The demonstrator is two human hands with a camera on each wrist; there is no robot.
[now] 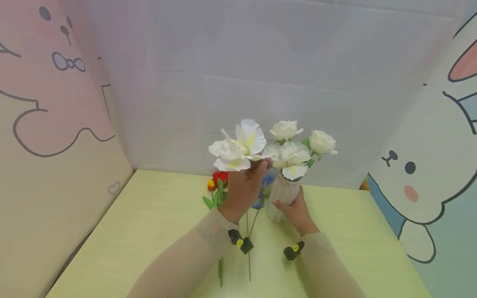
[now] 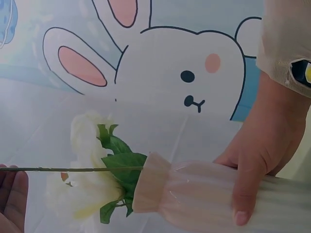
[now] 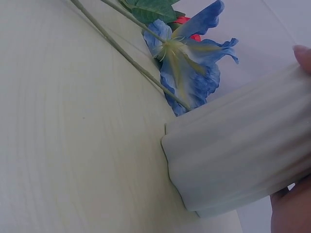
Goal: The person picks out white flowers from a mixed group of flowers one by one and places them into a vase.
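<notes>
My left hand (image 1: 243,190) holds a white flower with a yellow centre (image 1: 236,151) by its stem, beside the vase's mouth. The stem (image 2: 73,170) runs from the left fingers to the rim in the left wrist view; whether its tip is inside, I cannot tell. My right hand (image 1: 298,211) grips the pale ribbed vase (image 1: 280,196) around its side. In the vase stand white roses (image 1: 321,142) and another white, yellow-centred bloom (image 1: 294,159) with green leaves. The vase's base (image 3: 182,170) is close to the tabletop in the right wrist view.
Blue flowers (image 3: 192,63) with long stems lie on the pale yellow table (image 1: 149,231), left of the vase. Red (image 1: 220,178) and orange flowers (image 1: 211,185) lie farther left, partly behind my left hand. Wall sheets with cartoon animals (image 1: 421,178) stand at both sides.
</notes>
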